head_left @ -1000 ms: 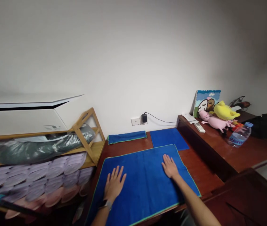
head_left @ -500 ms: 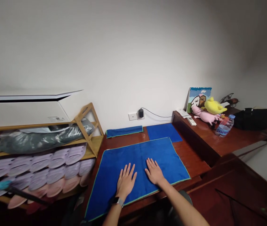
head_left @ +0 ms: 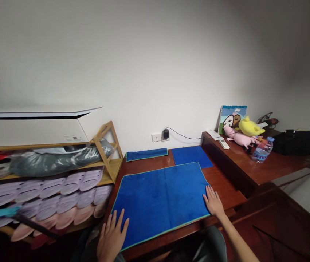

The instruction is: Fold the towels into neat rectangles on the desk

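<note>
A large blue cloth point(head_left: 163, 200) with a green edge lies spread out on the reddish-brown table point(head_left: 220, 182). On its left edge, near the front left corner, is my left hand point(head_left: 112, 234), fingers spread and holding nothing. My right hand point(head_left: 214, 202) rests flat at the cloth's right edge, its fingers slightly apart and nothing in it. Behind the large cloth lie a narrow folded blue cloth point(head_left: 146, 154) and, to its right, a flat blue piece point(head_left: 191, 157).
At left stands a wooden rack point(head_left: 108, 153) with slippers point(head_left: 71, 183), a wrapped bundle and a white box point(head_left: 34, 131). The raised surface at right holds plush toys point(head_left: 239, 137), a bottle point(head_left: 263, 150), a remote point(head_left: 224, 144) and a picture. A charger point(head_left: 166, 134) is plugged into the wall.
My hands have moved apart from the middle of the cloth, the left one to its left edge and the right one to its right edge. The view has shifted slightly.
</note>
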`<state>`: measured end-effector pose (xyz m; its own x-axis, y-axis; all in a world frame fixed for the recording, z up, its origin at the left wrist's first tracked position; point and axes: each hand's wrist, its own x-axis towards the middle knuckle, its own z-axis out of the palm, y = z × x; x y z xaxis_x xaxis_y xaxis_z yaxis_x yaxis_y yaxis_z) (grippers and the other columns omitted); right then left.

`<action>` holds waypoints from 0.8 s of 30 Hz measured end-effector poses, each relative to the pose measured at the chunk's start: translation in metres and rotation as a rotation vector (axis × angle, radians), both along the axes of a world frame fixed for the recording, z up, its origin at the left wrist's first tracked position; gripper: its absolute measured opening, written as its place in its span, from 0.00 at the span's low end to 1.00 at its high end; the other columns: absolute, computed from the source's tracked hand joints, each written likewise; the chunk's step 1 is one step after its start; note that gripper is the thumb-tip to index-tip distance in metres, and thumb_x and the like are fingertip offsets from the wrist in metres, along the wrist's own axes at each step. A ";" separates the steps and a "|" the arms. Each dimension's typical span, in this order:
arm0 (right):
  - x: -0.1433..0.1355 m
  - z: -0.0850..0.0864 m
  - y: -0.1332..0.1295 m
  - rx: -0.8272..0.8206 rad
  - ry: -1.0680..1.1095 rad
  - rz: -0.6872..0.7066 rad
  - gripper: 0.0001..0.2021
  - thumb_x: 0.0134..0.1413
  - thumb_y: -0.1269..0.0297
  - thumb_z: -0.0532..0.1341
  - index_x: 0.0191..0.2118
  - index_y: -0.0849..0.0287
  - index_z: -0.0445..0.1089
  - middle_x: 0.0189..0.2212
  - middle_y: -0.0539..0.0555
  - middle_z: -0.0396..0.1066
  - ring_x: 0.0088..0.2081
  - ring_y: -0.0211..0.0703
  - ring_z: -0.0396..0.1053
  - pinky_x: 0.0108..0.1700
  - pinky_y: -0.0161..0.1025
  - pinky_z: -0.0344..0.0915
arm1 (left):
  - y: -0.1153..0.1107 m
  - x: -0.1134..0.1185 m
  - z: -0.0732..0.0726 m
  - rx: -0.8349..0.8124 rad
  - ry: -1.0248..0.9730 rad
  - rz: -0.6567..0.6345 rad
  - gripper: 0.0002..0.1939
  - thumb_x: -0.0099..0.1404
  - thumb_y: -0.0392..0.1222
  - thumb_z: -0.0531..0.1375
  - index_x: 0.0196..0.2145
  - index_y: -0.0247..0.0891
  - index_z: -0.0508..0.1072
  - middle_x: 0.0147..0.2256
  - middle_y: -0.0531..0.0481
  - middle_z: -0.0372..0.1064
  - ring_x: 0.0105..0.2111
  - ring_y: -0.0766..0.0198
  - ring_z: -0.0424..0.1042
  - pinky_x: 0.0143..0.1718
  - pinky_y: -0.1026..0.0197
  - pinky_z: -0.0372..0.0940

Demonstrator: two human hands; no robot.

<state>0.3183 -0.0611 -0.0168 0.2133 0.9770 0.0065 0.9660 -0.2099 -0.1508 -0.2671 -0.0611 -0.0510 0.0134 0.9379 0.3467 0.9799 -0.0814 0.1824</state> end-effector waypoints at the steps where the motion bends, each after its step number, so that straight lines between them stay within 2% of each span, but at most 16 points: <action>1: -0.003 0.002 0.000 -0.008 -0.003 -0.007 0.36 0.76 0.51 0.41 0.80 0.66 0.50 0.79 0.60 0.48 0.80 0.52 0.46 0.79 0.56 0.44 | 0.000 0.002 0.001 0.001 0.001 -0.003 0.37 0.74 0.64 0.47 0.75 0.50 0.64 0.73 0.42 0.65 0.75 0.40 0.57 0.72 0.31 0.56; 5: -0.021 0.017 0.006 -0.024 0.003 -0.012 0.35 0.76 0.53 0.42 0.79 0.67 0.53 0.79 0.62 0.50 0.80 0.54 0.46 0.79 0.56 0.43 | 0.002 0.001 0.003 0.008 0.004 0.003 0.40 0.74 0.66 0.45 0.75 0.46 0.62 0.74 0.39 0.63 0.75 0.39 0.57 0.72 0.30 0.55; 9: -0.050 0.027 0.013 0.012 0.038 0.057 0.34 0.77 0.52 0.41 0.79 0.64 0.53 0.79 0.58 0.50 0.80 0.52 0.44 0.80 0.53 0.42 | 0.002 -0.001 0.002 0.009 0.019 -0.031 0.38 0.75 0.64 0.44 0.74 0.46 0.65 0.73 0.40 0.64 0.75 0.39 0.57 0.73 0.30 0.53; 13: -0.073 0.023 0.015 -0.005 0.080 0.121 0.35 0.77 0.51 0.42 0.80 0.63 0.50 0.79 0.56 0.48 0.80 0.51 0.43 0.80 0.54 0.41 | 0.000 -0.001 0.002 0.002 0.040 -0.002 0.38 0.75 0.61 0.42 0.72 0.43 0.68 0.72 0.38 0.65 0.75 0.39 0.58 0.73 0.31 0.53; 18: -0.068 0.015 0.015 0.026 0.121 0.146 0.34 0.77 0.49 0.43 0.80 0.59 0.53 0.79 0.55 0.50 0.80 0.53 0.46 0.80 0.55 0.43 | 0.009 0.001 0.006 0.010 0.053 0.033 0.35 0.74 0.57 0.45 0.71 0.45 0.71 0.69 0.40 0.71 0.73 0.41 0.62 0.73 0.31 0.54; 21: -0.059 0.020 0.025 0.044 0.132 0.134 0.34 0.77 0.49 0.44 0.79 0.58 0.57 0.78 0.55 0.52 0.79 0.54 0.48 0.79 0.56 0.45 | 0.027 0.020 0.016 0.012 0.029 0.039 0.35 0.75 0.57 0.45 0.70 0.40 0.72 0.70 0.38 0.69 0.73 0.42 0.63 0.74 0.34 0.56; 24: -0.064 0.035 0.049 0.073 0.144 0.136 0.33 0.77 0.50 0.44 0.78 0.58 0.57 0.78 0.56 0.51 0.79 0.54 0.47 0.79 0.56 0.44 | 0.056 0.066 0.037 -0.007 -0.012 -0.056 0.33 0.77 0.56 0.47 0.70 0.38 0.72 0.72 0.39 0.66 0.73 0.46 0.63 0.75 0.40 0.57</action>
